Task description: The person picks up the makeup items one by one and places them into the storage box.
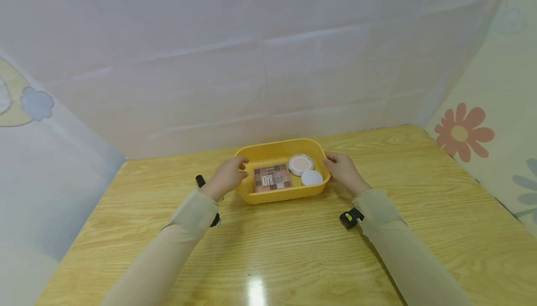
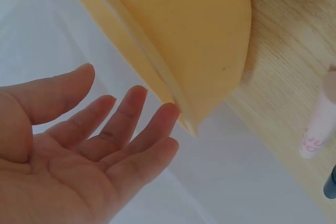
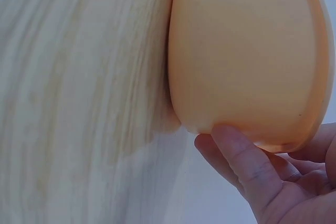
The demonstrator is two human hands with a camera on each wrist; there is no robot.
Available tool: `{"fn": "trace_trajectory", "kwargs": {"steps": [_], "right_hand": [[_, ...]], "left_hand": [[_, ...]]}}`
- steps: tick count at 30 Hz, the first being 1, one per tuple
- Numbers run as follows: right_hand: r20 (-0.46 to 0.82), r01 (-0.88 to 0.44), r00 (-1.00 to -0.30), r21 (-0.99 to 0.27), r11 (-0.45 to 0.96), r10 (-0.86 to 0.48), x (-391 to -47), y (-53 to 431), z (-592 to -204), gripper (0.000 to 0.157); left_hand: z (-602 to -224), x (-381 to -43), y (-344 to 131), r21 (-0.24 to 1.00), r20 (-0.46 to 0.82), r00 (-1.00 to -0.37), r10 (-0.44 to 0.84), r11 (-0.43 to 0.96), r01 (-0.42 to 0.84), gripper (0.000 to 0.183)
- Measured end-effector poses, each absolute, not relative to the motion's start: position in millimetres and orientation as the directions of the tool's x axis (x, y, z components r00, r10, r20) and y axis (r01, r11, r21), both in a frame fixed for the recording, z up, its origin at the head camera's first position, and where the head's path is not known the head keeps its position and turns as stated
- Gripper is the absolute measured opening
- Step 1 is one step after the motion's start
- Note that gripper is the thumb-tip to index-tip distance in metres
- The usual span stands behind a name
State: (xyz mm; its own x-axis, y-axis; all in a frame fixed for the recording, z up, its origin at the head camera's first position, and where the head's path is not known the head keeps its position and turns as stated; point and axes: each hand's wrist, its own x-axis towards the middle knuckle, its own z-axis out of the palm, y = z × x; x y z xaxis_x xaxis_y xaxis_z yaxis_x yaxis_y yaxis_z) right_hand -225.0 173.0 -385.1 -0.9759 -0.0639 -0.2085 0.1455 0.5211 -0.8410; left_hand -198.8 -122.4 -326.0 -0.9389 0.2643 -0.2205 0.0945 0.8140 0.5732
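A yellow plastic basin (image 1: 289, 196) stands on the wooden table near its back edge. Inside it lie an eyeshadow palette (image 1: 272, 178), a clear-rimmed round compact (image 1: 300, 163) and a round white-topped container (image 1: 312, 177). At the basin's left end is my left hand (image 1: 228, 175), its fingers spread and loosely bent, holding nothing. The left wrist view shows that palm (image 2: 68, 166) facing up beside the rim, fingertips close to it. My right hand (image 1: 343, 170) grips the basin's right end, with fingers (image 3: 247, 156) against the outer wall and the thumb by the rim.
A black tube (image 1: 200, 181) lies left of the basin, behind my left hand. A pale pink tube (image 2: 317, 119) and a dark-ended item (image 2: 331, 184) show in the left wrist view. A white sheet (image 1: 260, 63) hangs behind the table (image 1: 289, 250).
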Motion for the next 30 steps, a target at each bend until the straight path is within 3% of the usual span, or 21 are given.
{"fn": "trace_trajectory", "kwargs": {"steps": [16,30], "right_hand": [[-0.195,0.134,-0.978,-0.862,0.489,-0.076,-225,172,-386,0.048],[-0.200,0.135,-0.976,-0.860,0.493,-0.081,-223,173,-385,0.049]], "left_hand": [[-324,-196,-133,0.552,-0.172,-0.955,0.242,0.826,0.110,0.048],[-327,-192,-144,0.553,-0.160,-0.975,0.153,0.832,0.040,0.052]]}}
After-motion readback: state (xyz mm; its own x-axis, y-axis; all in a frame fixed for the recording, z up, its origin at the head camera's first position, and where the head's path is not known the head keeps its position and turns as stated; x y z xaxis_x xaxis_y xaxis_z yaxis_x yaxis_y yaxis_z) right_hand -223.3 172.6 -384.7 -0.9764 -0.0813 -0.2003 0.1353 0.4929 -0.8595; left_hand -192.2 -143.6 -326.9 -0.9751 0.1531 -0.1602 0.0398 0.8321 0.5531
